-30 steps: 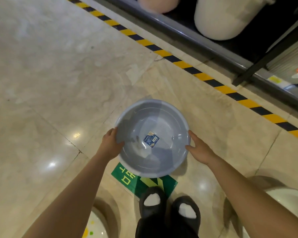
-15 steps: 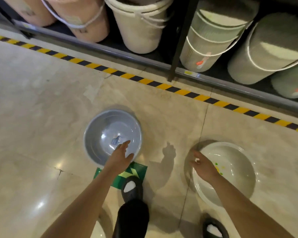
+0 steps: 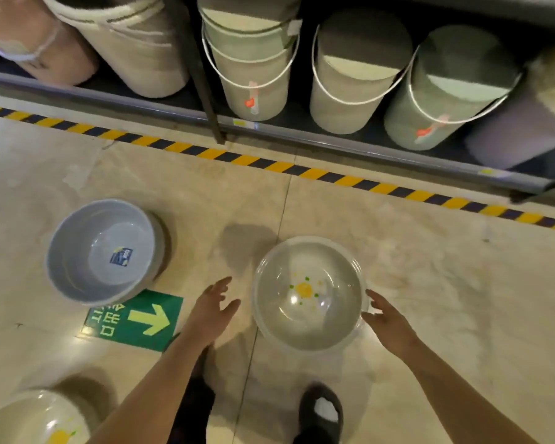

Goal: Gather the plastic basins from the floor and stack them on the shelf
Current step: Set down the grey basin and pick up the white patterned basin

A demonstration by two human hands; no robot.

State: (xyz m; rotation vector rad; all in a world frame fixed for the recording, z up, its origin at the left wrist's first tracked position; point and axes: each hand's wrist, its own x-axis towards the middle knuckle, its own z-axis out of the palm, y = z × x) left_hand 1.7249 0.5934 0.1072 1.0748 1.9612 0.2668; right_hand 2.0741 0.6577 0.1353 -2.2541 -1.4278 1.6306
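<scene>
Low in the middle of the frame, a pale basin with a yellow flower print (image 3: 308, 294) sits on the tiled floor (image 3: 430, 283). The left hand (image 3: 213, 310) hovers just beside its left rim with fingers spread wide and holds nothing. The right hand (image 3: 388, 322) is at the right rim, also open, its fingertips at or just touching the lip; no grip is closed on it. A grey basin (image 3: 104, 251) rests on the floor at middle left, its near edge just over a green arrow sticker (image 3: 135, 320), and it appears to have another basin nested under it, though I cannot be sure. A 2nd flower-print basin (image 3: 32, 421) shows at the lower left corner. The shelf (image 3: 334, 136) runs across the top of the frame behind a yellow and black floor stripe (image 3: 269, 163), and its bottom tier is packed with buckets (image 3: 253, 68).

The risks I judge from here:
- The basin is thin, smooth and glossy, so a pinch on only 1 side could let it tilt and slip out.
- With the left hand short of the rim, a lift begun too soon would be lopsided.
- The polished floor would let the basin skate away if it is nudged rather than grasped.
- The visible tier is crowded, so stacking there could knock the buckets.
</scene>
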